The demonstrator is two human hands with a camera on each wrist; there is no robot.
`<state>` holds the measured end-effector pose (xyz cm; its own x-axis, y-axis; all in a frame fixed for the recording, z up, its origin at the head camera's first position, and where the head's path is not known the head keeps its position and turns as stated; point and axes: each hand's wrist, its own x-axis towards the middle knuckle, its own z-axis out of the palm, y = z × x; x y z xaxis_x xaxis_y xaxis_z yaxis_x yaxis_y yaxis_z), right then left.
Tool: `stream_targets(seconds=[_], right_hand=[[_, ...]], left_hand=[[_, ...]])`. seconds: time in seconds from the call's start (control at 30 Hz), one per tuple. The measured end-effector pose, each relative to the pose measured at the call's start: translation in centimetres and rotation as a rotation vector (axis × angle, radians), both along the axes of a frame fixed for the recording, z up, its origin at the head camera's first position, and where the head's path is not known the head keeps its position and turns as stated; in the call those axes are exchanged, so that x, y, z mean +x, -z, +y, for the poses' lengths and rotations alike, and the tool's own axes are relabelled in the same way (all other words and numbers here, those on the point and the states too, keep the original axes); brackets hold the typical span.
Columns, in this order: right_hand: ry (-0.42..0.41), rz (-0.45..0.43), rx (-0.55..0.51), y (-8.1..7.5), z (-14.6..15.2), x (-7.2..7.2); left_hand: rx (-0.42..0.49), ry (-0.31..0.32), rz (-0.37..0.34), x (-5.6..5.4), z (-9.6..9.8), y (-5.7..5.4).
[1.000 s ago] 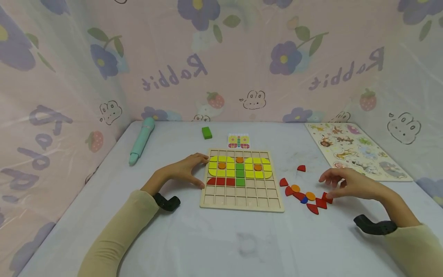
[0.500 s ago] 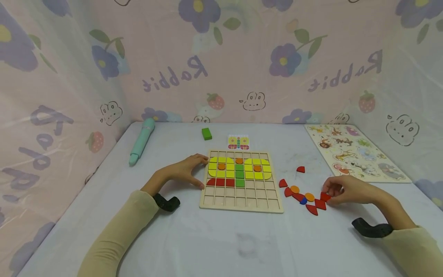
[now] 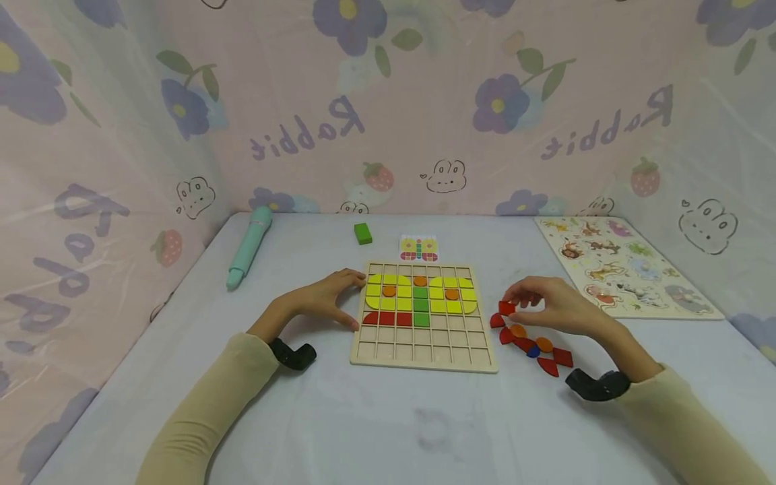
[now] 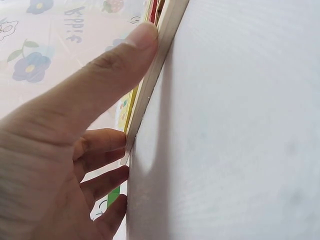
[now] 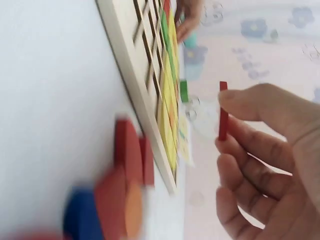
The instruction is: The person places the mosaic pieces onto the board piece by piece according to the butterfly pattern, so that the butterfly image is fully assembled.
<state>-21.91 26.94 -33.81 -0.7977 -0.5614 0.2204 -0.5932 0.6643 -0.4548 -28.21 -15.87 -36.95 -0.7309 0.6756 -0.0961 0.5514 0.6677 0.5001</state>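
In the head view my right hand (image 3: 556, 306) pinches a flat red square tile (image 3: 506, 308) between thumb and fingers, held above the table right of the wooden grid board (image 3: 422, 356). The right wrist view shows that tile edge-on (image 5: 223, 117). My left hand (image 3: 322, 298) touches the board's left edge with thumb and fingertips, fingers spread; the left wrist view shows the thumb (image 4: 142, 37) on the rim. Yellow tiles (image 3: 388, 303), orange discs (image 3: 451, 294), green squares (image 3: 420, 306) and a red row (image 3: 388, 318) fill part of the grid.
Loose red pieces (image 3: 548, 366), orange discs (image 3: 544, 345) and a blue piece (image 3: 533, 351) lie right of the board. Behind it are a butterfly pattern card (image 3: 419, 248) and a green block (image 3: 363, 234). A teal stick-like object (image 3: 250, 248) lies left, an animal puzzle board (image 3: 627, 268) right.
My right hand picked up a red square tile from the right end of the loose pieces and moved left with it towards the board. The left hand stayed at the board's edge.
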Motion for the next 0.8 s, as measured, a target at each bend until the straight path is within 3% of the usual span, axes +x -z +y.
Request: stream_targets(seconds=[0.17, 0.33, 0.53, 0.8], right_hand=[[-0.085, -0.030, -0.048, 0.6, -4.6, -1.0], [-0.119, -0.100, -0.060, 1.6, -7.2, -1.7], [-0.145, -0.082, -0.068, 2.7, -8.5, -2.5], [-0.172, -0.029, -0.017, 3.0, -8.8, -2.7]], left_hand=[[0.004, 0.001, -0.008, 0.1, -0.1, 0.0], [-0.002, 0.009, 0.005, 0.0, -0.1, 0.0], [-0.010, -0.008, 0.003, 0.0, -0.1, 0.1], [-0.021, -0.002, 0.009, 0.0, 0.0, 0.0]])
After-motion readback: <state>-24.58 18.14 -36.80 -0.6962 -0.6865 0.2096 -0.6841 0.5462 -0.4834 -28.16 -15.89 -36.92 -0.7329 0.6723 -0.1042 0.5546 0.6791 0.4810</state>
